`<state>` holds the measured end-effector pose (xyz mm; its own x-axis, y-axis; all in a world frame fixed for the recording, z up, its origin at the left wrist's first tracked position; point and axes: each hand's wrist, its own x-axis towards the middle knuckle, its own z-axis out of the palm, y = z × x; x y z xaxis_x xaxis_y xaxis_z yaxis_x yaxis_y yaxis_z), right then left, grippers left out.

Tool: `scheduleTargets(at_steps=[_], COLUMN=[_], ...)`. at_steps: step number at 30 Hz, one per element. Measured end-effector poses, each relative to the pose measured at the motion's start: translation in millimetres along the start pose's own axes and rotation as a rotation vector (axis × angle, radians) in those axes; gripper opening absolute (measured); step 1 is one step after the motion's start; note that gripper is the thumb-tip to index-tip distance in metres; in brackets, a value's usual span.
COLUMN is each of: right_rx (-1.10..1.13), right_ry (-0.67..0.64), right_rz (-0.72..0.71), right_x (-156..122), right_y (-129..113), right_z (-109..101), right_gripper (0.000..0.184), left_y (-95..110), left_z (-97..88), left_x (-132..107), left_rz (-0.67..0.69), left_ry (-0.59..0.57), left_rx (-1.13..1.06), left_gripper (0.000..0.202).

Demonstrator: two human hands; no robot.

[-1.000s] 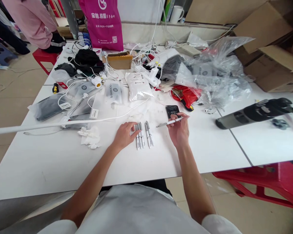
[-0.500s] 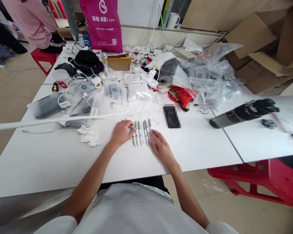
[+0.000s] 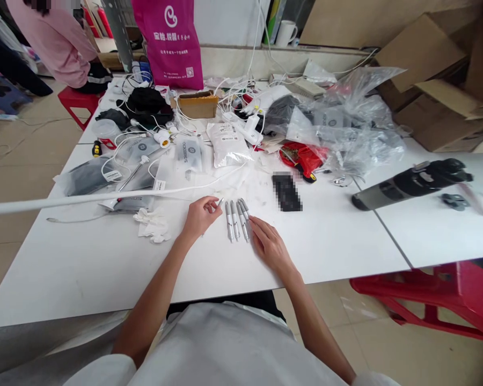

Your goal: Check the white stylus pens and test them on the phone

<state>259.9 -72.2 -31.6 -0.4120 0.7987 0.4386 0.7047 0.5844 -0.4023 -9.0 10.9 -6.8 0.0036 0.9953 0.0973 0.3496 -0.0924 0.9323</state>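
My left hand [image 3: 202,217] is closed in a pinch on a silver and white pen, whose tip [image 3: 221,202] sticks out past the fingertips; most of that pen is hidden by the hand. Just right of it, several matching pens [image 3: 235,221] lie side by side on the white table, pointing away from me. My right hand [image 3: 270,244] rests on the table with its fingers stretched out, the fingertips against the rightmost pens [image 3: 244,220]. Those two pens lie close together and slightly slanted.
A white cable [image 3: 104,197] crosses in front. Crumpled tissue [image 3: 153,224] lies left, a blurred dark rectangular object [image 3: 286,193] and a bottle [image 3: 410,185] right. Bagged goods [image 3: 229,143], a pink bag [image 3: 169,48] and cardboard boxes [image 3: 430,91] stand behind. A person in pink [image 3: 58,45] sits far left.
My left hand has taken the leftmost pen and drawn it left, away from the others. The pens on the table now lie closer together, with my right fingers still at their right side.
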Motion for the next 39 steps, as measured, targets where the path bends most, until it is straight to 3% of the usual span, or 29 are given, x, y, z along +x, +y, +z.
scheduleTargets(at_steps=[6,11,16,19,21,25,29,33,39], right_rx=[0.009,0.082,0.102,0.061,0.069,0.124,0.149,0.133,0.102], right_ry=[0.042,0.160,0.103,-0.007,-0.008,0.108,0.129,0.101,0.039], right_rz=[0.003,0.087,-0.023,-0.147,-0.162,-0.102,-0.031,-0.045,-0.120], right_x=[-3,11,70,104,115,113,104,104,105], right_y=[-1,-6,-6,6,18,43,53,52,52], right_z=[-2,-7,-7,1,9,22,28,29,30], right_gripper=[0.057,0.048,0.055,0.040,0.038,0.035,0.032,0.031,0.032], left_y=[12,15,10,7,4,-3,-6,-3,-4], left_z=[-11.8,-13.4,-9.8,-7.8,-7.5,-8.4,-6.5,-1.1,2.4], left_x=[7,5,4,4,5,9,9,5,0], left_rz=[-0.085,-0.060,-0.024,-0.012,-0.016,-0.037,-0.051,0.065,0.296], left_ry=[-0.061,-0.104,-0.127,-0.111,-0.071,0.066,0.145,0.151,0.066], left_rx=[-0.608,-0.771,-0.670,-0.620,-0.587,-0.503,-0.481,-0.384,0.026], left_gripper=[0.019,0.015,0.021,0.027,0.036,0.042,0.039,0.043,0.029])
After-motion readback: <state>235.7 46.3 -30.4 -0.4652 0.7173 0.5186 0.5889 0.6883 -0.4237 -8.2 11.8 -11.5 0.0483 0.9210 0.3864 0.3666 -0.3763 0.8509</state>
